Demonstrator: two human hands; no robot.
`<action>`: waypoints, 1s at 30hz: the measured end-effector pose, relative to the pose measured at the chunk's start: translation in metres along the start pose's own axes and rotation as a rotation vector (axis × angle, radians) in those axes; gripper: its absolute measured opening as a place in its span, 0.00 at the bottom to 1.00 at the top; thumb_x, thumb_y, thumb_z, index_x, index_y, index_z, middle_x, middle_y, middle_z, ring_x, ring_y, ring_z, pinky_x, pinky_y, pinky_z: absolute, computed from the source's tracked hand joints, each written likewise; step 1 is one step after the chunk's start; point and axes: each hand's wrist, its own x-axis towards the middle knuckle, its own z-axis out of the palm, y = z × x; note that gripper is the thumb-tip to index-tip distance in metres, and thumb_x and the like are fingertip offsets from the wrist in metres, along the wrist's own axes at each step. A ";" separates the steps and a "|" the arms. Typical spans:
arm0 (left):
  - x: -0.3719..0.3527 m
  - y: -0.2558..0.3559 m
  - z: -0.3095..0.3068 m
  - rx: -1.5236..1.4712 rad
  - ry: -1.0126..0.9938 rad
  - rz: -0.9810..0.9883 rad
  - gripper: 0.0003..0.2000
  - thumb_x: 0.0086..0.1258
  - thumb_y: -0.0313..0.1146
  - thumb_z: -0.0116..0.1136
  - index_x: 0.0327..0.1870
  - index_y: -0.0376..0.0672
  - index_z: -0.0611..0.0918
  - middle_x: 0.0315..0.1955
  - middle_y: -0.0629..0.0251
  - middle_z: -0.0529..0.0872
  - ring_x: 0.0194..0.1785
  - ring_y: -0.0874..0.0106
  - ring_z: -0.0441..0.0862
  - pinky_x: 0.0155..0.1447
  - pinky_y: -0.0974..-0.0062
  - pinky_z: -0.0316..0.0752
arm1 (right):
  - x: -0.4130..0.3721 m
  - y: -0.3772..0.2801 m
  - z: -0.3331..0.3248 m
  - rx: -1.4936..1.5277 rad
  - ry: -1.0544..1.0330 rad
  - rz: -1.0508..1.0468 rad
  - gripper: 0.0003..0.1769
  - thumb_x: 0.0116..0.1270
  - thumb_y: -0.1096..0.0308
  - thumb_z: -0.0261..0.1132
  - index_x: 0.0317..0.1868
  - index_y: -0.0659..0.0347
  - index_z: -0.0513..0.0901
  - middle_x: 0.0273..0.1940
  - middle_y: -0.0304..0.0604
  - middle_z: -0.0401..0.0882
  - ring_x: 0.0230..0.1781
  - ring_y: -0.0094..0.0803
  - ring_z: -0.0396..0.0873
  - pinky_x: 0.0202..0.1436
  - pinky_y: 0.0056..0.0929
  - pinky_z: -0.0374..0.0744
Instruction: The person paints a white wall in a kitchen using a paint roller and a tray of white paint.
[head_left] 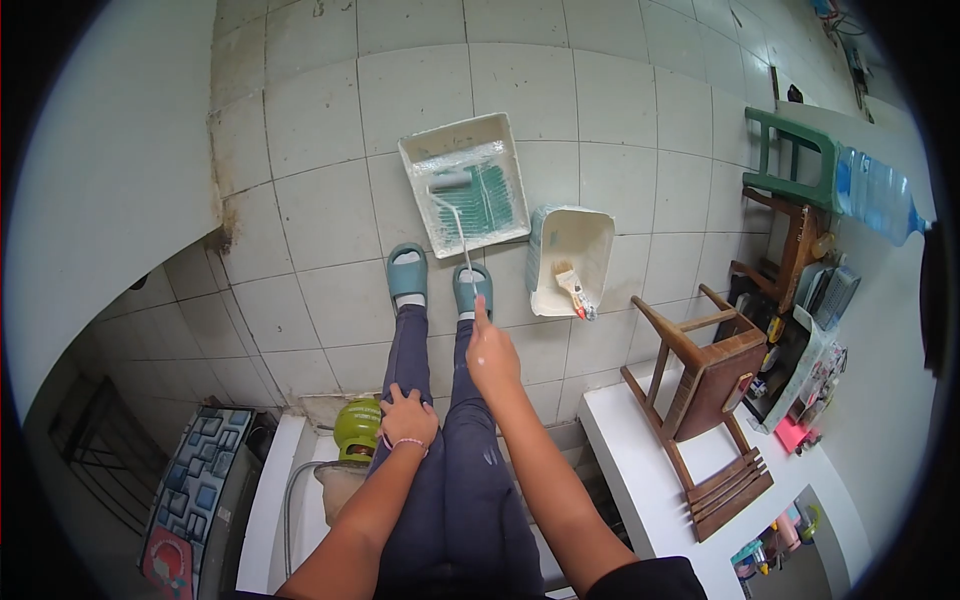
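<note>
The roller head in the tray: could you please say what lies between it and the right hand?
In the head view, the roller's thin rod lies there, passing over the near rim of the paint tray and the right slipper.

No text readable; lettering on green cylinder too small to make out.

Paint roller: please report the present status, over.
Right hand holding roller, its head in tray. Left hand on left leg. Bucket with brush beside tray.

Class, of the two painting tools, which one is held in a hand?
The roller, its handle gripped by the right hand; the paintbrush rests in the tub, unheld.
</note>
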 end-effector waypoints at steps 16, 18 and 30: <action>0.004 0.004 0.003 0.007 0.015 0.003 0.16 0.63 0.41 0.59 0.51 0.49 0.83 0.57 0.57 0.69 0.59 0.48 0.73 0.46 0.37 0.80 | -0.066 0.039 0.041 -0.017 -0.142 0.094 0.33 0.74 0.67 0.52 0.78 0.51 0.57 0.31 0.63 0.83 0.32 0.59 0.83 0.40 0.54 0.80; 0.000 0.008 -0.002 0.033 0.047 0.000 0.14 0.62 0.39 0.59 0.48 0.47 0.84 0.55 0.56 0.71 0.56 0.48 0.76 0.50 0.50 0.82 | -0.054 0.026 0.035 -0.001 -0.127 0.083 0.32 0.75 0.66 0.53 0.77 0.52 0.58 0.31 0.63 0.83 0.32 0.60 0.82 0.39 0.55 0.79; 0.005 0.003 0.005 0.012 0.048 0.037 0.16 0.63 0.41 0.59 0.50 0.48 0.84 0.56 0.57 0.69 0.58 0.47 0.74 0.44 0.38 0.82 | -0.024 0.025 0.037 0.048 -0.013 -0.017 0.33 0.74 0.68 0.53 0.78 0.51 0.57 0.30 0.63 0.82 0.31 0.59 0.82 0.37 0.54 0.79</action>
